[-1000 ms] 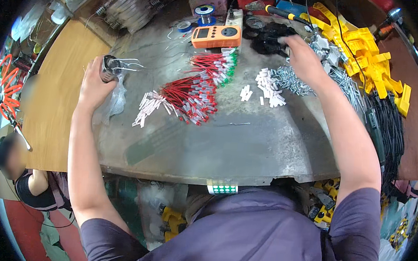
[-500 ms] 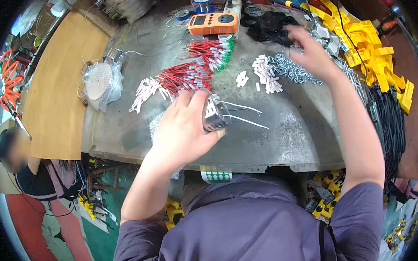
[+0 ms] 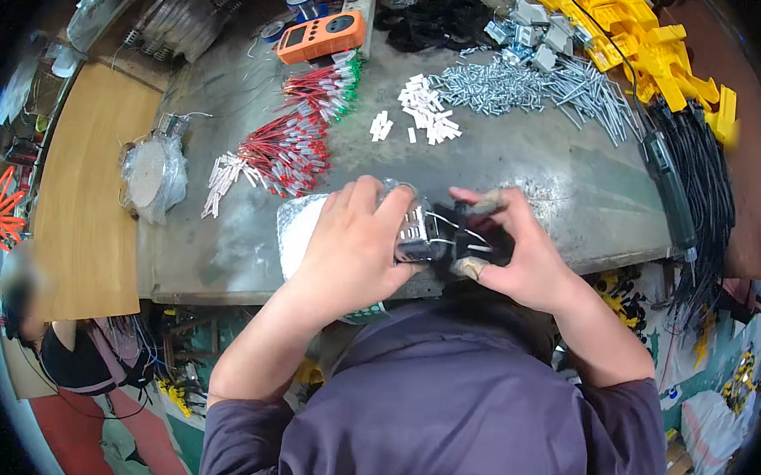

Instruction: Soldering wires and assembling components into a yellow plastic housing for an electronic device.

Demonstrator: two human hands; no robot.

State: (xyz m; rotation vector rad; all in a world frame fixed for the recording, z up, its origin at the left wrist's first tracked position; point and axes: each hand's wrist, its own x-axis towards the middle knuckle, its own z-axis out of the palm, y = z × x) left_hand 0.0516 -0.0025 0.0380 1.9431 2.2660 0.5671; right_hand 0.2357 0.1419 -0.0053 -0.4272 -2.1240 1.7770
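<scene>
My left hand (image 3: 345, 244) is closed around a silvery metal housing with slots (image 3: 414, 233), near the bench's front edge. White wires (image 3: 439, 220) come out of its right end. Beside and behind that hand shows pale bubble wrap (image 3: 293, 223); whether it is joined to the housing I cannot tell. My right hand (image 3: 533, 257) pinches a thin black piece (image 3: 462, 234), blurred by motion, at the wire end. Some of its fingertips wear pale covers. The black piece hides part of the wires.
Red-wired parts (image 3: 285, 147), white sleeves (image 3: 429, 108) and screws (image 3: 497, 82) lie in piles on the bench (image 3: 385, 172). Behind them are an orange meter (image 3: 322, 37) and a black heap (image 3: 440, 21). A dark electric screwdriver (image 3: 670, 192) hangs at right, near yellow plastic parts (image 3: 649, 53).
My right hand has come back from the black heap to the housing, bringing a black piece. My left hand still holds the housing. The view has shifted to the right.
</scene>
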